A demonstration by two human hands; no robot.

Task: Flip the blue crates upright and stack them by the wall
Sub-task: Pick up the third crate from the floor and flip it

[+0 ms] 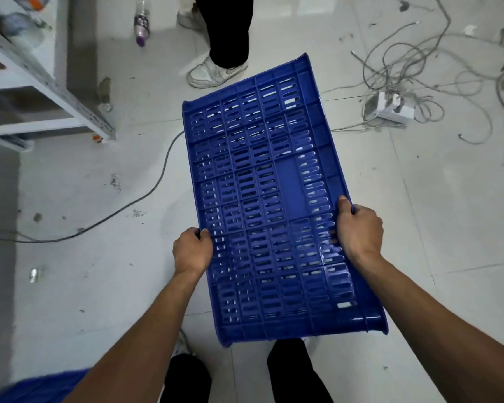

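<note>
A shallow blue slotted crate [271,193] fills the middle of the head view, held in the air above the tiled floor with its slotted bottom facing me. My left hand [193,251] grips its left long edge. My right hand [360,231] grips the right long edge, a little farther from me. Part of another blue crate [38,386] shows at the bottom left corner, behind my left forearm.
A grey metal shelf rack [41,80] stands at the upper left. Another person's legs and white shoes [216,72] are just beyond the crate. A tangle of cables and a power strip [393,107] lie at the upper right. A bottle [141,23] and a grey cable [122,206] are on the floor.
</note>
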